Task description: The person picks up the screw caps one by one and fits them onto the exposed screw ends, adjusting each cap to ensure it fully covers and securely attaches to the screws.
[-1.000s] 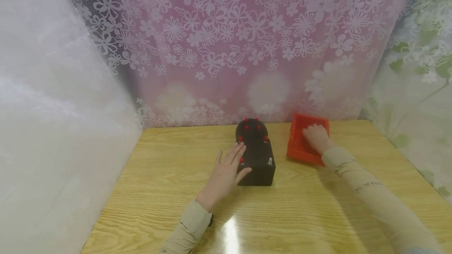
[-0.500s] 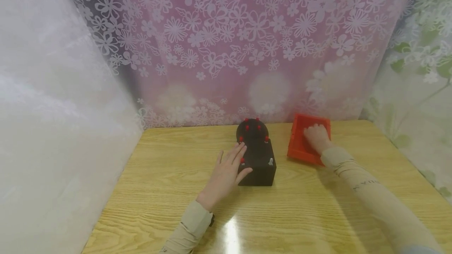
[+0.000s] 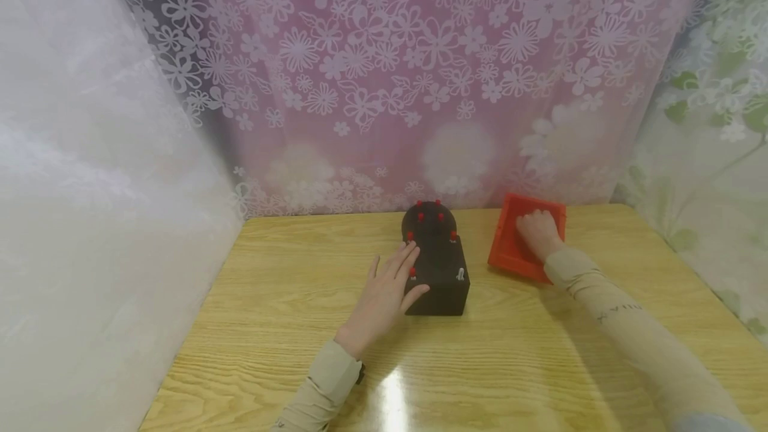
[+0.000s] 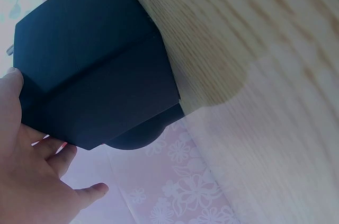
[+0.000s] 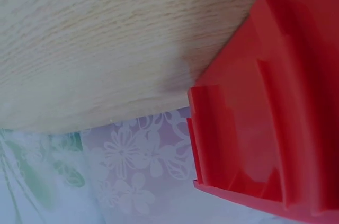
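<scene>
A black box (image 3: 441, 265) with a round far end stands on the table, with several red knobs (image 3: 453, 236) and a small white toggle switch (image 3: 461, 274) on top. My left hand (image 3: 384, 295) lies along its left side, fingers extended beside the red knobs and thumb over the near edge. In the left wrist view the thumb (image 4: 10, 83) touches the box's edge. To the right, my right hand (image 3: 538, 232) reaches into a tilted red plastic bin (image 3: 510, 264). Its fingers are hidden inside; I cannot tell what they hold. The right wrist view shows only the bin's ridged outer wall.
The wooden table (image 3: 288, 285) extends around both things. A pink floral curtain (image 3: 372, 85) hangs directly behind its far edge. Pale sheets stand at left and right. Between the box and the bin lies a narrow strip of tabletop.
The red bin has shifted slightly to the right and turned a little, with my right hand still in it. My left hand and the black box stay in place.
</scene>
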Tool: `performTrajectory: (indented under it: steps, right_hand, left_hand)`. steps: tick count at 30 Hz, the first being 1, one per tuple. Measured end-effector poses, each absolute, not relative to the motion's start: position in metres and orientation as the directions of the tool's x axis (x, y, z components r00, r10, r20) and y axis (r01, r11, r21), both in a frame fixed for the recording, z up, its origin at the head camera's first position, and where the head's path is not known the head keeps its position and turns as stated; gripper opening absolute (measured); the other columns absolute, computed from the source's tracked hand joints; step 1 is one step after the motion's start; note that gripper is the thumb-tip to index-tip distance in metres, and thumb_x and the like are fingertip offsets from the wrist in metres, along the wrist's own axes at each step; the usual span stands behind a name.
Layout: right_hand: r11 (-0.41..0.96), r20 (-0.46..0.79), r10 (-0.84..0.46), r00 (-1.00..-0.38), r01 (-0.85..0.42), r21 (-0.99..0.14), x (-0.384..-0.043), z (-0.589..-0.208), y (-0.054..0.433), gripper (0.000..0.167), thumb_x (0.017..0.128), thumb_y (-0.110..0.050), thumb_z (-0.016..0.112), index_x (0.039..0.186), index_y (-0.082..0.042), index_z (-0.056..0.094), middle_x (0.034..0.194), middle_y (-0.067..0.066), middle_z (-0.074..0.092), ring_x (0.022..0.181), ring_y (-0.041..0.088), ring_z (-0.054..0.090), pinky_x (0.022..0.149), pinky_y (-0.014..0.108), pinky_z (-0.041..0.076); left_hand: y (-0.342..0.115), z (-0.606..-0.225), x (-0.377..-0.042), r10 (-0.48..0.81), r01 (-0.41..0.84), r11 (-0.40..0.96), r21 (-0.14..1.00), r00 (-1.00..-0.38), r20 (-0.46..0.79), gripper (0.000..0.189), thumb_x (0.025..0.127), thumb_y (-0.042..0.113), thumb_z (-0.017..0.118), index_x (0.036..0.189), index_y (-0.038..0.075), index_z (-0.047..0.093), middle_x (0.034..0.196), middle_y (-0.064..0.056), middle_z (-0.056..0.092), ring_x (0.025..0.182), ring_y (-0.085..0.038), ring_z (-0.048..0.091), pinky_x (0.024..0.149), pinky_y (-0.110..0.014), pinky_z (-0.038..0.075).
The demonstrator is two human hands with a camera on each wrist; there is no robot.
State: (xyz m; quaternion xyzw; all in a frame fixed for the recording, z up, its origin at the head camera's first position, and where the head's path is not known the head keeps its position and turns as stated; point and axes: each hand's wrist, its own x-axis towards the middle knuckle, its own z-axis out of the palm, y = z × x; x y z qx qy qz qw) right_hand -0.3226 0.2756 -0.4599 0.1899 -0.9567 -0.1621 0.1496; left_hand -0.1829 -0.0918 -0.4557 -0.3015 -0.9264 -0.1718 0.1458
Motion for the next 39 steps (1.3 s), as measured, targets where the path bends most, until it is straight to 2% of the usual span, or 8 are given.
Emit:
performTrajectory:
  steps: [4,14,18,23,26,29,32,39]
  right_hand:
    - [0.895,0.230,-0.396,-0.889,-0.317,0.315,-0.324,-0.462,0.277,0.013,0.078,0.011,0.062,0.068,0.003,0.061,0.066,0.020,0.062,0.065,0.037,0.063,0.059,0.047,0.056]
    - [0.945,0.186,-0.326,-0.927,-0.316,0.083,-0.325,-0.450,0.278,0.018,0.078,0.015,0.058,0.067,0.001,0.057,0.068,0.023,0.062,0.065,0.041,0.064,0.056,0.054,0.057]
    - [0.948,0.185,-0.314,-0.931,-0.316,0.017,-0.322,-0.447,0.281,0.018,0.082,0.013,0.055,0.070,0.000,0.055,0.066,0.020,0.061,0.061,0.040,0.064,0.053,0.052,0.055]
    - [0.939,0.231,-0.295,-0.927,-0.326,-0.110,-0.313,-0.437,0.280,0.019,0.087,0.012,0.053,0.073,0.001,0.056,0.063,0.014,0.059,0.057,0.031,0.059,0.049,0.046,0.050]
    - [0.918,0.256,-0.294,-0.921,-0.347,-0.191,-0.309,-0.431,0.278,0.014,0.089,0.010,0.058,0.078,0.004,0.064,0.070,0.015,0.064,0.063,0.030,0.061,0.056,0.046,0.052]
    - [0.900,0.268,-0.302,-0.915,-0.366,-0.235,-0.307,-0.428,0.278,0.009,0.090,0.006,0.063,0.089,0.007,0.072,0.084,0.021,0.071,0.078,0.037,0.068,0.069,0.052,0.057]
    - [0.887,0.273,-0.300,-0.914,-0.372,-0.273,-0.304,-0.427,0.278,0.013,0.092,0.003,0.065,0.100,0.010,0.073,0.097,0.026,0.073,0.094,0.044,0.068,0.081,0.057,0.055]
    - [0.841,0.277,-0.270,-0.922,-0.366,-0.399,-0.292,-0.423,0.276,0.021,0.098,-0.002,0.063,0.115,0.008,0.071,0.110,0.026,0.070,0.102,0.044,0.065,0.088,0.058,0.052]
  left_hand:
    - [-0.091,-0.456,-0.183,0.512,0.606,0.764,0.221,-0.778,0.365,0.074,0.106,0.053,0.041,0.161,0.008,0.024,0.168,-0.004,0.022,0.155,-0.023,0.019,0.123,-0.060,0.015]
    - [-0.091,-0.452,-0.181,0.508,0.606,0.760,0.237,-0.780,0.366,0.074,0.106,0.052,0.042,0.161,0.007,0.024,0.168,-0.005,0.022,0.156,-0.022,0.017,0.122,-0.061,0.016]
    - [-0.091,-0.453,-0.182,0.508,0.608,0.758,0.234,-0.777,0.372,0.074,0.106,0.053,0.042,0.161,0.007,0.025,0.168,-0.005,0.023,0.155,-0.023,0.019,0.122,-0.061,0.016]
    - [-0.090,-0.454,-0.183,0.503,0.605,0.759,0.239,-0.779,0.373,0.074,0.106,0.053,0.041,0.161,0.008,0.025,0.168,-0.004,0.023,0.155,-0.022,0.019,0.122,-0.061,0.016]
    - [-0.090,-0.454,-0.183,0.502,0.603,0.759,0.245,-0.781,0.371,0.074,0.106,0.054,0.040,0.162,0.008,0.024,0.168,-0.004,0.022,0.155,-0.022,0.019,0.122,-0.061,0.016]
    - [-0.090,-0.454,-0.183,0.501,0.603,0.758,0.248,-0.782,0.370,0.074,0.106,0.054,0.040,0.162,0.008,0.024,0.168,-0.004,0.022,0.155,-0.022,0.019,0.122,-0.061,0.016]
    - [-0.090,-0.454,-0.183,0.501,0.601,0.759,0.249,-0.785,0.365,0.074,0.106,0.054,0.040,0.162,0.008,0.024,0.168,-0.004,0.022,0.155,-0.022,0.018,0.122,-0.061,0.015]
    - [-0.089,-0.454,-0.183,0.502,0.607,0.757,0.243,-0.778,0.377,0.074,0.106,0.052,0.043,0.161,0.007,0.025,0.168,-0.005,0.023,0.155,-0.021,0.018,0.122,-0.061,0.017]
